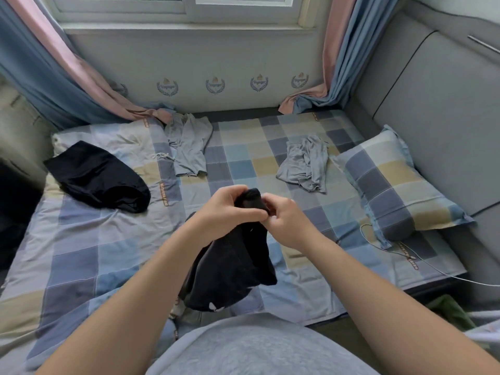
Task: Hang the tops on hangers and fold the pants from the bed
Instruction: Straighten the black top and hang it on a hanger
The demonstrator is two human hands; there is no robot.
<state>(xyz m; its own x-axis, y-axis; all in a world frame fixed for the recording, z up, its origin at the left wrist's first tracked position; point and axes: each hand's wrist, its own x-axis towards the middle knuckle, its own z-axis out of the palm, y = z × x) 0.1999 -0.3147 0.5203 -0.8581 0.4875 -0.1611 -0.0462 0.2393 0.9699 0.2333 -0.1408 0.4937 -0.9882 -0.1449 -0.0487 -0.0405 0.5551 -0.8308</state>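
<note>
Black garment (232,266), gripped by both hands

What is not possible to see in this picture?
Head view:
- black garment: bunched, so top or pants unclear; left hand and right hand cover its upper edge.
- white cable: cut off by the right edge.
- dark shape at the left edge: too dark to identify.
</note>
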